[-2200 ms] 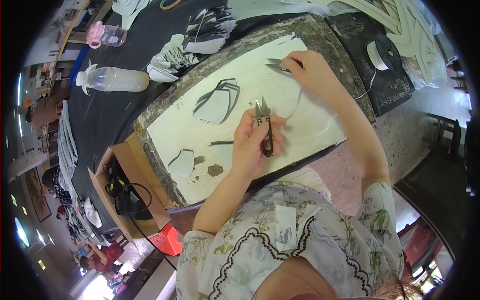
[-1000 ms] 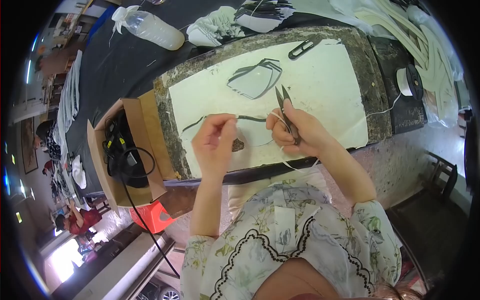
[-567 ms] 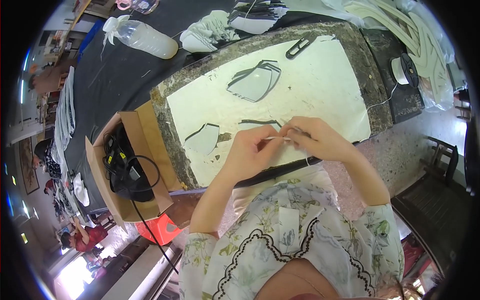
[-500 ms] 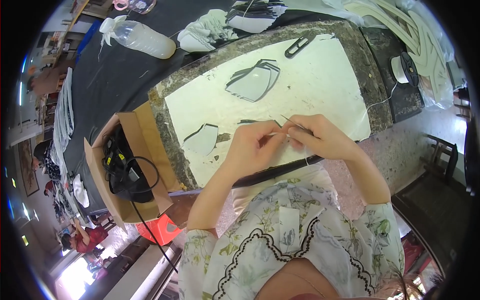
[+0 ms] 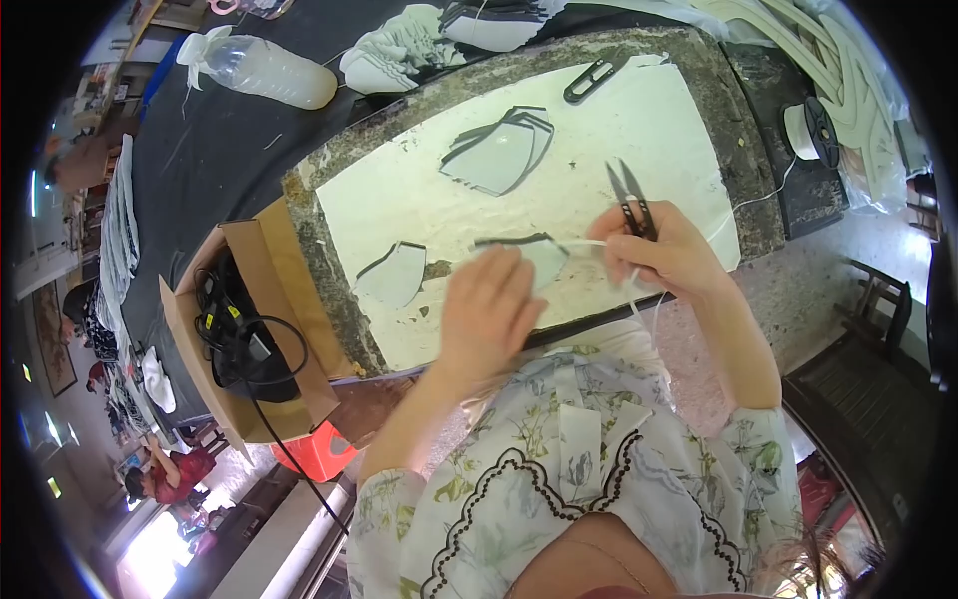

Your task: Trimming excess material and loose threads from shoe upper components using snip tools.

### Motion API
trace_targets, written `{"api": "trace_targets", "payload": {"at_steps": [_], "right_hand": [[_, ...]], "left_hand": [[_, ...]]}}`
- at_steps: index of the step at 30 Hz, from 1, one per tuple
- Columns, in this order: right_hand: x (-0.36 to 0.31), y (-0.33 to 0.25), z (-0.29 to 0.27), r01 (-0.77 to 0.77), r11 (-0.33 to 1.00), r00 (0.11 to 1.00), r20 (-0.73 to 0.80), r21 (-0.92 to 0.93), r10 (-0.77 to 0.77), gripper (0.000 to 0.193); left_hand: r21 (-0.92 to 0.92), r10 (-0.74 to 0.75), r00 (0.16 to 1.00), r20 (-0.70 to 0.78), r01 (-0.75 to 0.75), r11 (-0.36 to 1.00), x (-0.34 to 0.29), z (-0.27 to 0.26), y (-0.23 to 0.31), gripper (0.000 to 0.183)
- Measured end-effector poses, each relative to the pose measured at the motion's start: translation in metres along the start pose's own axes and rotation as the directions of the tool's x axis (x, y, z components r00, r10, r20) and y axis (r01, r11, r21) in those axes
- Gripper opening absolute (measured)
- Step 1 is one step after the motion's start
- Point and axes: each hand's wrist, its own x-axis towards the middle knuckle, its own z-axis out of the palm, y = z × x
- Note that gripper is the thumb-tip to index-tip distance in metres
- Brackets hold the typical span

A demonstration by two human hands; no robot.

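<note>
My right hand grips a pair of black-handled thread snips, blades pointing away from me. A white cord runs through the same fingers, one end reaching toward a pale grey-green panel with a dark edge, other lengths hanging at the table's near edge. Over the left part of that panel is my left hand, blurred by motion, fingers stretched out and thumb apart; whether it touches the panel I cannot tell. A similar single panel lies to the left, and a small stack of panels farther back.
White paper covers the worn board. Black snips lie at its far edge. On the right stands a spool of white cord. A cardboard box with black cables sits left; a bottle of cloudy liquid and stacked panels are behind.
My hands, together before, have moved apart. The left has shifted left over the panel; the right has moved right with the snips and cord, the snips now turned more upright.
</note>
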Motion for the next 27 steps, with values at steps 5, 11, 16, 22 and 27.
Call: {"api": "trace_targets", "payload": {"at_steps": [5,11,16,22,27], "right_hand": [[0.017,0.005,0.027,0.054,0.991,0.994,0.100,-0.119,-0.042,0.012],[0.006,0.008,0.049,0.122,0.957,0.981,0.180,-0.264,-0.076,0.007],[0.007,0.012,0.047,0.252,0.857,0.968,0.109,-0.450,-0.227,0.013],[0.007,-0.001,0.075,0.191,0.728,0.972,0.229,-0.658,-0.049,0.016],[0.014,0.002,0.064,0.137,0.745,0.978,0.210,-0.653,0.005,0.021]], "left_hand": [[-0.203,-0.217,0.976,-0.020,0.209,0.957,-0.009,-0.002,0.024,0.031],[-0.806,-0.582,0.631,0.513,0.588,-0.073,0.002,-0.014,0.013,0.006],[-0.777,-0.624,0.740,0.249,0.537,0.327,-0.010,-0.012,0.021,0.002],[-0.740,-0.655,0.752,0.079,0.484,0.467,-0.012,-0.006,0.040,0.005],[-0.648,-0.692,0.720,0.049,0.551,0.526,-0.037,-0.001,0.030,0.012]]}}
